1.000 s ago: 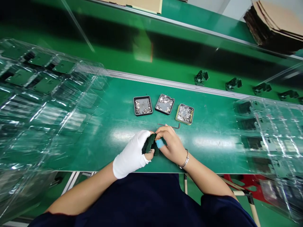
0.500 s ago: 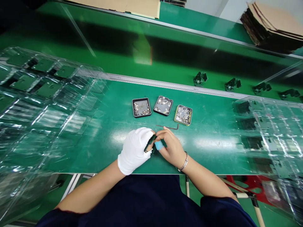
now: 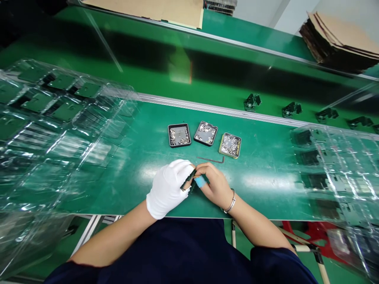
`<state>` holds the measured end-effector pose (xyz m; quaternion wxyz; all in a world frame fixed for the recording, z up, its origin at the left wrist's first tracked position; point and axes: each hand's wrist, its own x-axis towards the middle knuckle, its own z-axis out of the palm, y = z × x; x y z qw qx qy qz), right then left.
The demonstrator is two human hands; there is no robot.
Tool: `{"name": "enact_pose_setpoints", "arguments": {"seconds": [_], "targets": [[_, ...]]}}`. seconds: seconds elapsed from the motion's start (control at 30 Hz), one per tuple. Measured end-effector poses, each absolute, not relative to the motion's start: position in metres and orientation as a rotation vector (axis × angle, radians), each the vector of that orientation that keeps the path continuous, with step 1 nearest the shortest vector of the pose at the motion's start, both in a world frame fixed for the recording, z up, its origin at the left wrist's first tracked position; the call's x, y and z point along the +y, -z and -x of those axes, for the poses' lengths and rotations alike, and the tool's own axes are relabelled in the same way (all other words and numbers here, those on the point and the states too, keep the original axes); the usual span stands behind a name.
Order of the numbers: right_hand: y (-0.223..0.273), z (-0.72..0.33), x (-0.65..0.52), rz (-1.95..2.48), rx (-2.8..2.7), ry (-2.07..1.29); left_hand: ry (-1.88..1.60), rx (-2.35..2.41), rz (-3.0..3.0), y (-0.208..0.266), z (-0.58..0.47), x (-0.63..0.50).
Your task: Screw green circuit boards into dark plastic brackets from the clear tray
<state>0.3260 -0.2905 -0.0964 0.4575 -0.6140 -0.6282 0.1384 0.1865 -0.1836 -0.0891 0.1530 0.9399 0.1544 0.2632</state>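
Note:
My left hand (image 3: pixel 170 188), in a white glove with bare fingertips, is closed around a small dark green circuit board (image 3: pixel 188 180). The fingers of my bare right hand (image 3: pixel 213 184) are pinched together at the board's right edge; blue tape wraps the thumb. Whatever tiny part may sit between those fingertips is hidden. Just beyond my hands, an L-shaped hex key (image 3: pixel 211 159) lies on the bench. Behind it sit three shallow trays of small metal parts: a left tray (image 3: pixel 179 135), a middle tray (image 3: pixel 205 133) and a right tray (image 3: pixel 230 145).
Clear plastic blister trays (image 3: pixel 63 144) holding green boards cover the left side. More blister trays (image 3: pixel 340 173) stand at the right. Several dark assemblies (image 3: pixel 253 102) line up behind the metal rail (image 3: pixel 192 106). Stacked cardboard (image 3: pixel 340 41) lies on the upper shelf.
My hands keep nearly the same pose on the board, the right fingers shifting only slightly. The camera view has moved a little, so the background sits slightly lower and further right.

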Motion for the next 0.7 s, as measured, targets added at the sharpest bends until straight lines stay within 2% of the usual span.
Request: {"name": "enact_pose_setpoints", "arguments": {"seconds": [0.47,0.7], "targets": [[0.093,-0.326,-0.291,1.512,-1.504,-0.367,-0.827,0.444,-2.701,0.088,-0.191,-0.183],[0.087,-0.333,-0.291,1.562,-1.466,-0.283,-0.619,0.524,-2.447,0.100,-0.196,-0.188]]}}
